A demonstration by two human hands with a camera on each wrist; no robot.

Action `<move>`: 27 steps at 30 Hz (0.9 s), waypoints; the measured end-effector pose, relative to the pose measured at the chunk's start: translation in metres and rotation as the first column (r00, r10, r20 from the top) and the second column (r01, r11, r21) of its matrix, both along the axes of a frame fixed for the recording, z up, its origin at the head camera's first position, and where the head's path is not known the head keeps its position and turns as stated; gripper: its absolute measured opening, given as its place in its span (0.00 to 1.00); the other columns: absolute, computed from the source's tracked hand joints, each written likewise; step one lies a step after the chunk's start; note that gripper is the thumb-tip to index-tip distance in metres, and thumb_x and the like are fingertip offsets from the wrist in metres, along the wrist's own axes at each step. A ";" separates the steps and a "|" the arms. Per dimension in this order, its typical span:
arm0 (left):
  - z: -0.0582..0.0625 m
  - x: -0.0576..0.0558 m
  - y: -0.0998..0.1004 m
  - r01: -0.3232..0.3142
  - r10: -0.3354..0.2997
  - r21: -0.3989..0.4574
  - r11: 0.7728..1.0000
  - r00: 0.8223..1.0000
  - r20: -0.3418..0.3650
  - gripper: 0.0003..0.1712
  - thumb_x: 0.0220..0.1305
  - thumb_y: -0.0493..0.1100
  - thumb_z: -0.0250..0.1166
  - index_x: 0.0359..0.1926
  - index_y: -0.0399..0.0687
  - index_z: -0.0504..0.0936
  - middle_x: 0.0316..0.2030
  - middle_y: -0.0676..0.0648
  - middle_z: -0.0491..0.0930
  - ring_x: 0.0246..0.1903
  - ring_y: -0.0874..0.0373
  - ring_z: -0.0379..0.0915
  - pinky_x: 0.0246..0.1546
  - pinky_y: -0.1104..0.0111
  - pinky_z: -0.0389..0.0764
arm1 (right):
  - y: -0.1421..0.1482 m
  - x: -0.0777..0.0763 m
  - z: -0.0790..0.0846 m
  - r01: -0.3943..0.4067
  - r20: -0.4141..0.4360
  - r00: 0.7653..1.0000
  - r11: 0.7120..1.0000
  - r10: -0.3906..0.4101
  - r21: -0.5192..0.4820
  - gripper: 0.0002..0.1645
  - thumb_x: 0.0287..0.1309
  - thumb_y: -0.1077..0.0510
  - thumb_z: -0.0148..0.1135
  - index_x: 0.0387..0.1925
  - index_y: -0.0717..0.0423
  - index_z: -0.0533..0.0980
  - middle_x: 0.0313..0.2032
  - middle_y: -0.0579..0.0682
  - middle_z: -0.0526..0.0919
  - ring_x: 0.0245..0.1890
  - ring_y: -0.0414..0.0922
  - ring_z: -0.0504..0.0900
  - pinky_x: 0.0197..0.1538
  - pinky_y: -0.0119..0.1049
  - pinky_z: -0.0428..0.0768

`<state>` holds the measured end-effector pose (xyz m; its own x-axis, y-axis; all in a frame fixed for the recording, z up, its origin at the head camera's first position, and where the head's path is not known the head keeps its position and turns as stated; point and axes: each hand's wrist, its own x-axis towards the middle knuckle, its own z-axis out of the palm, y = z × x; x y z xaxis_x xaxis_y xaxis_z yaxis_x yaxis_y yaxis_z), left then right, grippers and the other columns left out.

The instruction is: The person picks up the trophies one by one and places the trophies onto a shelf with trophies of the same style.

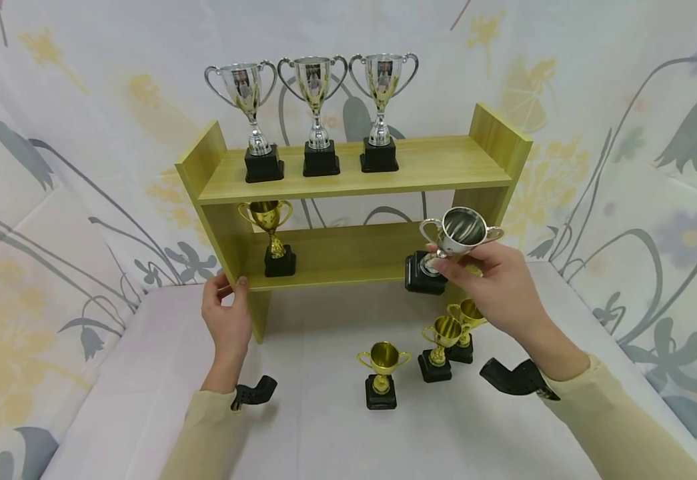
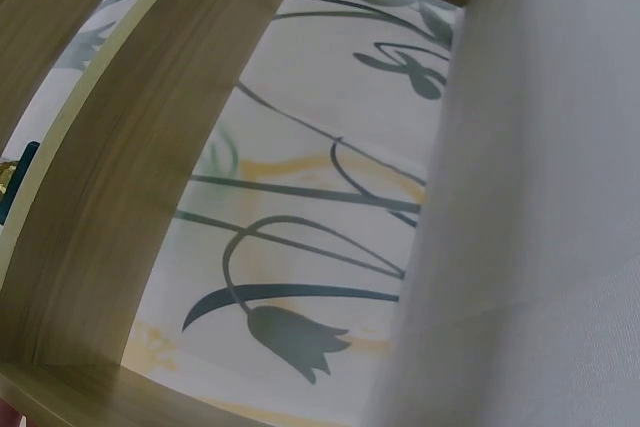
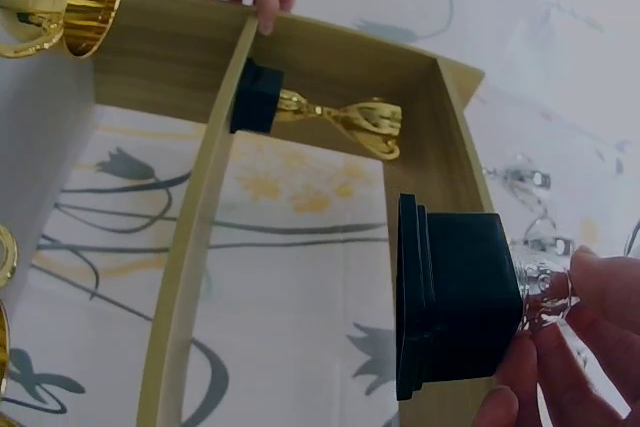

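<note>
My right hand [image 1: 500,288] pinches a silver trophy cup [image 1: 463,230] by its stem, just under the bowl. The cup tilts, its black base [image 3: 460,297] turned toward the shelf in the right wrist view, in front of the lower board's right end. My left hand [image 1: 228,320] grips the left side panel of the wooden shelf unit [image 1: 354,185], thumb at the front edge, fingers round the outside. On the lower board at the left stands a gold trophy cup [image 1: 269,217]. The left wrist view looks under the shelf and shows no fingers.
Three silver trophies, among them the middle one [image 1: 314,80], stand in a row on the top board. Several gold trophies, one of them nearest the front [image 1: 383,360], stand on the white-covered table [image 1: 318,433]. Behind hangs a flower-printed cloth [image 1: 108,133].
</note>
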<state>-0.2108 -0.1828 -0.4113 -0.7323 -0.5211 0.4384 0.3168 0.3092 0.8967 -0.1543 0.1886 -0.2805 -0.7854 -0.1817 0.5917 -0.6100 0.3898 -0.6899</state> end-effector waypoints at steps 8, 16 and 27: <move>-0.002 -0.001 0.000 0.012 -0.012 -0.003 1.000 1.000 -0.002 0.15 0.71 0.42 0.61 0.51 0.36 0.77 0.43 0.46 0.74 0.45 0.61 0.68 0.45 0.68 0.70 | 0.006 0.000 0.008 0.005 -0.004 1.000 1.000 -0.005 -0.028 0.12 0.56 0.73 0.68 0.42 0.62 0.85 0.42 0.44 0.88 0.42 0.38 0.82 0.39 0.27 0.77; -0.002 -0.001 -0.001 -0.010 0.011 -0.017 1.000 1.000 0.010 0.16 0.71 0.43 0.60 0.52 0.35 0.77 0.43 0.46 0.74 0.45 0.61 0.69 0.45 0.69 0.71 | 0.009 -0.002 0.018 0.008 -0.005 1.000 0.999 -0.008 -0.050 0.12 0.57 0.73 0.67 0.43 0.63 0.85 0.41 0.41 0.88 0.41 0.39 0.81 0.40 0.27 0.76; -0.002 -0.001 -0.002 0.000 0.000 -0.018 1.000 1.000 0.005 0.16 0.71 0.43 0.60 0.52 0.36 0.77 0.43 0.45 0.74 0.44 0.61 0.69 0.44 0.68 0.71 | 0.015 -0.007 0.033 0.028 -0.017 0.999 0.998 -0.029 -0.048 0.13 0.58 0.72 0.66 0.45 0.62 0.85 0.42 0.45 0.87 0.43 0.40 0.82 0.44 0.26 0.78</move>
<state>-0.2122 -0.1847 -0.4133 -0.7345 -0.5130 0.4442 0.3125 0.3252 0.8925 -0.1616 0.2034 -0.2477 -0.7795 -0.1302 0.6127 -0.6110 0.3739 -0.6978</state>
